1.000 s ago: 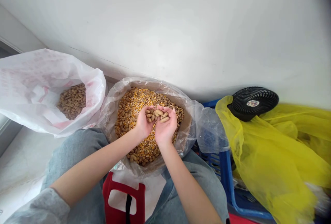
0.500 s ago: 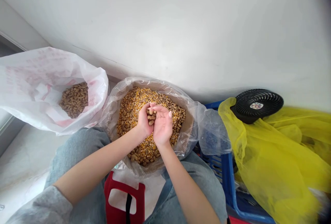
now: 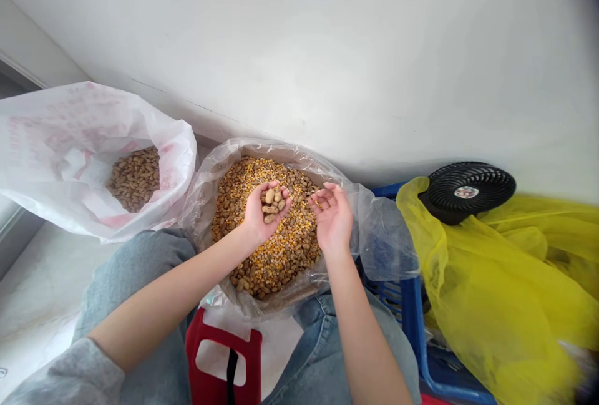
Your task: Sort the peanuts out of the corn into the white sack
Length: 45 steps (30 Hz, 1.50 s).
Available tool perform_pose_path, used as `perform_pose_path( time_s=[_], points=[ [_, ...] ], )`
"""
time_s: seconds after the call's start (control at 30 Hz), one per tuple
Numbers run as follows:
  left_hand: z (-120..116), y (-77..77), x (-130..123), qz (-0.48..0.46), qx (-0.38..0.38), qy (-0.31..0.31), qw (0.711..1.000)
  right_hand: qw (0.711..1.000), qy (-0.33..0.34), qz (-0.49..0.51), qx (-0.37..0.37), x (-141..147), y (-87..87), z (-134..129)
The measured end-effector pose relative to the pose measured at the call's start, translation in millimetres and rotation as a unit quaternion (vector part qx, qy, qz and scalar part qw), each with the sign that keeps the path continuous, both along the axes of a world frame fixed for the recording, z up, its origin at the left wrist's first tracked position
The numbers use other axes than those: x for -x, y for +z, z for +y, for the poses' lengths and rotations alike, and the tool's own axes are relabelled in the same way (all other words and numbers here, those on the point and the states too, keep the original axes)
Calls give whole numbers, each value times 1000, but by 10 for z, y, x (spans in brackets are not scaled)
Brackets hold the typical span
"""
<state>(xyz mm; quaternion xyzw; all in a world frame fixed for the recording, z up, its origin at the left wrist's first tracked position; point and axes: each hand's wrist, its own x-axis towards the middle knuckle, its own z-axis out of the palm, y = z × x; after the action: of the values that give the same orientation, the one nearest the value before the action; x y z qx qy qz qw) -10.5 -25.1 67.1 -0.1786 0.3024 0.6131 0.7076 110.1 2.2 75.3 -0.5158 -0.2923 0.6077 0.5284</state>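
A clear plastic bag (image 3: 206, 174) stands open in front of me, filled with yellow corn kernels (image 3: 292, 236) mixed with unshelled peanuts. Above its left part, my left hand (image 3: 262, 211) is cupped palm up around several peanuts (image 3: 272, 203). My right hand (image 3: 334, 218) is over the bag's right side, apart from the left, with its fingers loosely curled and spread and nothing seen in the palm. To the left, a white bag with faint red print (image 3: 47, 136) holds a heap of peanuts (image 3: 135, 177).
At the right stands a blue plastic crate (image 3: 414, 324) with yellow mesh (image 3: 505, 292) over it and a black fan (image 3: 470, 190) on top. A red object with a cut-out (image 3: 253, 355) lies between my knees. A pale wall (image 3: 327, 49) rises behind the bags.
My hands were together around peanuts and have come apart. The right hand has moved to the right, while the peanuts stay in the left hand and show more fully.
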Motion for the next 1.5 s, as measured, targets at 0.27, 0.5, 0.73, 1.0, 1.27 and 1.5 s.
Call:
perform_pose_path(
  time_s=[0.27,0.5,0.73,1.0,1.27,1.5],
  points=[
    [-8,-4,91,5,-20,6,1000,811,353,-467,10,-283,-870,-348],
    [-12,5,121,19,-11,-1,1000,651,431,-593,198,-857,-1233,-603],
    [1,13,106,20,-13,-1,1000,760,369,-499,194,-935,-1433,-774],
    [0,-5,59,18,-14,-10,1000,790,301,-514,145,-841,-1564,-921],
    [24,-6,30,24,-3,-12,1000,896,228,-285,253,-648,-1446,-950],
    [34,-48,8,32,-4,-17,999,952,156,21,264,-490,-1040,-736]
  ],
)
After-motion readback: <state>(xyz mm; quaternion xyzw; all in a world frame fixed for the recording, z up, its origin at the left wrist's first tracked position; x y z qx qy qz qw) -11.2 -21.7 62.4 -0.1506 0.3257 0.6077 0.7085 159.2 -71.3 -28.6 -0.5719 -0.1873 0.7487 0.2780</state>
